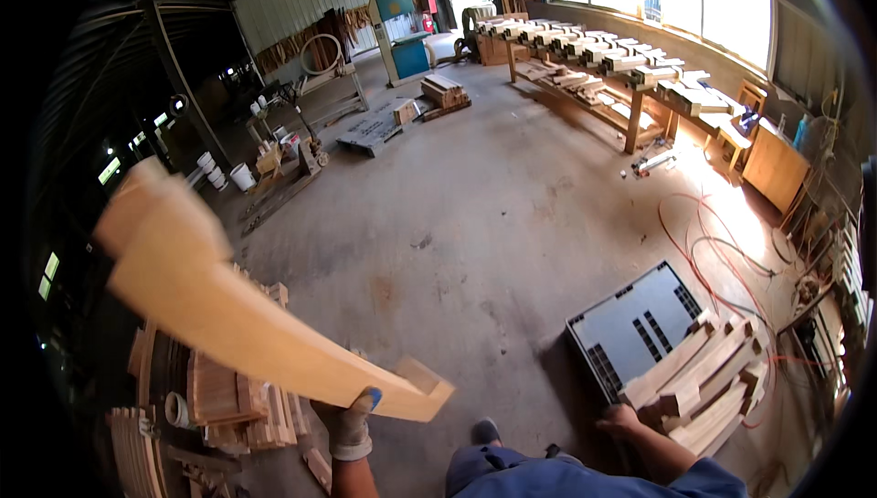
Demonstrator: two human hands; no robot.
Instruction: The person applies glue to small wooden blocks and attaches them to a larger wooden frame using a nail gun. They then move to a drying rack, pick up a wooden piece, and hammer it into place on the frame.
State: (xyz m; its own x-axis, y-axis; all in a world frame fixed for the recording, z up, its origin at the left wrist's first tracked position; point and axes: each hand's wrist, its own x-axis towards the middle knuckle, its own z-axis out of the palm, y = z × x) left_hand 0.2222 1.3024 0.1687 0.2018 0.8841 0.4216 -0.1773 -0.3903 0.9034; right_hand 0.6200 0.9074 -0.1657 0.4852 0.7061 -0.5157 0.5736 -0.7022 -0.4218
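Note:
My left hand (345, 427), in a pale work glove with a blue patch, is closed round the lower end of a large curved wooden leg (233, 315). The leg is pale and smooth, with a thick, motion-blurred block at its raised upper-left end. At the lower right, my right hand (621, 420) looks bare and curled. It is beside the near corner of a grey plastic crate (630, 315) and the ends of several similar wooden legs (690, 375). What its fingers hold, if anything, is hidden.
Stacked wooden pieces (228, 388) stand at my left. Red hoses (699, 224) coil on the concrete floor (457, 224) beyond the crate. A long workbench (635, 123) with clamped wooden parts runs under the windows. A pallet jack (283, 187) and a green machine (397, 37) stand farther back.

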